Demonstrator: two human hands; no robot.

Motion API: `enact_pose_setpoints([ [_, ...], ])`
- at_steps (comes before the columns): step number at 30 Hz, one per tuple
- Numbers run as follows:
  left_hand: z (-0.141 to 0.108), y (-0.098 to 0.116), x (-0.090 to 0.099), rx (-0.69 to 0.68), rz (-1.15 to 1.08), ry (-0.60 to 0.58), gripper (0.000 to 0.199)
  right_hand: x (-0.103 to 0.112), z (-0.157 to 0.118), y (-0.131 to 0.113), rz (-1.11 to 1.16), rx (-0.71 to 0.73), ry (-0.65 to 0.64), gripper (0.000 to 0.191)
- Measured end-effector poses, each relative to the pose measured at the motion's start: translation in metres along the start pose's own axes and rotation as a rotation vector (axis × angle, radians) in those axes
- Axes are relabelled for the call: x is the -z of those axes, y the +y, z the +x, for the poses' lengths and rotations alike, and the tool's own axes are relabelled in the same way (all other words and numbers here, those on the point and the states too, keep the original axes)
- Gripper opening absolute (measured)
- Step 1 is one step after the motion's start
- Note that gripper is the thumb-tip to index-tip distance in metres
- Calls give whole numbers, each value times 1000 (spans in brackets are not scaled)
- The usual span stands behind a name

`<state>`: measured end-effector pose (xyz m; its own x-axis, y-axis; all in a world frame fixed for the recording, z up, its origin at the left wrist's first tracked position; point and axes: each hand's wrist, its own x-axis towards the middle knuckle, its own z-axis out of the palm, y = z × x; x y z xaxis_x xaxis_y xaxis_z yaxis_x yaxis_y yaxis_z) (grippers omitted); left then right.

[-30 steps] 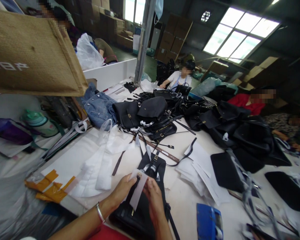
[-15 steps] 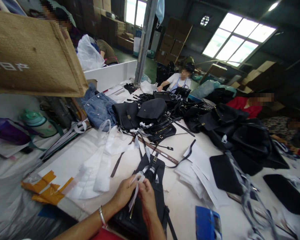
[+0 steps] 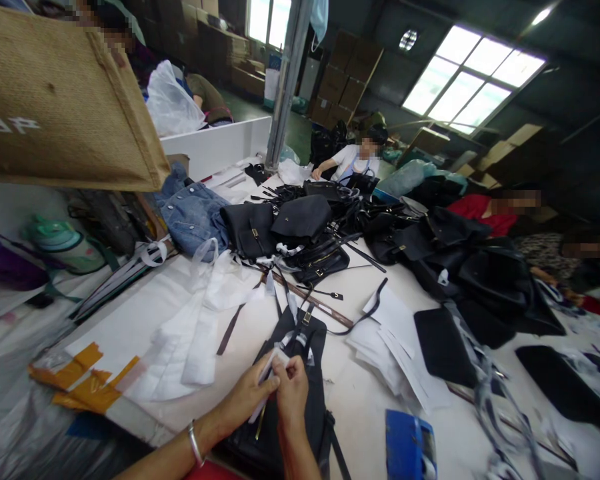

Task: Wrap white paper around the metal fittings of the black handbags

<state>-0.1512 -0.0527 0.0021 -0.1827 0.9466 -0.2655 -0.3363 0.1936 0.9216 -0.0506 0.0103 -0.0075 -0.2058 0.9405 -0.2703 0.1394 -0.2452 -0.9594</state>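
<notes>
A black bag (image 3: 311, 387) with a gold buckle lies on the white table in front of me. Over its middle, my left hand (image 3: 254, 392) and my right hand (image 3: 292, 387) meet, fingers closed on a thin white strip (image 3: 279, 357). The strip's lower end hangs from the left hand beside a gold zipper on the bag. Fingertips of both hands touch or nearly touch, hiding part of the strip. Clear wrapping shows on the bag's straps just beyond the hands.
Black bags (image 3: 300, 220) are piled at the table's far side, with more at right. White sheets (image 3: 390, 347) and a blue object (image 3: 410, 445) lie right; white padding (image 3: 195, 347) lies left. A burlap bag (image 3: 70, 100) hangs upper left. Several people are beyond.
My hands have closed in around the white strip, and its upper end is now more covered by the fingers. The whole view has shifted slightly.
</notes>
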Motion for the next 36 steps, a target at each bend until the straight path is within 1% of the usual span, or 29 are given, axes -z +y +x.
enact_pose_setpoints([
  [1,0,-3,-1,21,11,3,62,0,0,0,3,-17,-7,40],
  [2,1,-5,-1,45,25,1,63,3,-1,0,28,-48,-55,39],
  [5,3,-6,-1,87,49,-30,65,17,-2,-7,189,-145,-321,34],
  [6,4,-5,-1,94,50,-51,66,22,-3,-10,243,-166,-390,31],
  [7,4,-3,-1,104,47,-74,66,27,-4,-13,283,-180,-430,30],
  [8,5,-1,-1,116,42,-95,67,30,-5,-14,303,-185,-442,30],
  [10,5,2,-1,135,39,-118,69,33,-6,-12,289,-178,-393,30],
  [12,5,3,-1,116,79,-104,67,30,-7,-6,225,-151,-286,30],
  [15,3,2,-5,60,219,-28,56,24,-6,4,94,-90,-139,33],
  [19,-2,-2,-17,-8,344,108,30,21,-3,8,-91,-10,-10,33],
  [20,-3,-4,-21,-25,378,141,25,21,-2,8,-102,-14,21,34],
  [22,-5,-7,-25,-49,448,177,20,20,-2,10,-40,-73,52,37],
  [23,-5,-9,-27,-60,481,170,19,19,-2,11,24,-119,48,38],
  [26,-2,-14,-28,-119,608,92,15,16,-3,15,258,-250,10,39],
  [29,2,-16,-27,-203,773,15,14,14,-6,20,411,-307,9,39],
  [31,5,-17,-26,-220,821,-27,16,14,-7,21,380,-295,45,41],
  [34,6,-17,-25,-194,824,-74,20,17,-11,18,186,-219,127,45],
  [36,6,-16,-24,-180,824,-102,22,21,-14,16,70,-156,134,44],
])
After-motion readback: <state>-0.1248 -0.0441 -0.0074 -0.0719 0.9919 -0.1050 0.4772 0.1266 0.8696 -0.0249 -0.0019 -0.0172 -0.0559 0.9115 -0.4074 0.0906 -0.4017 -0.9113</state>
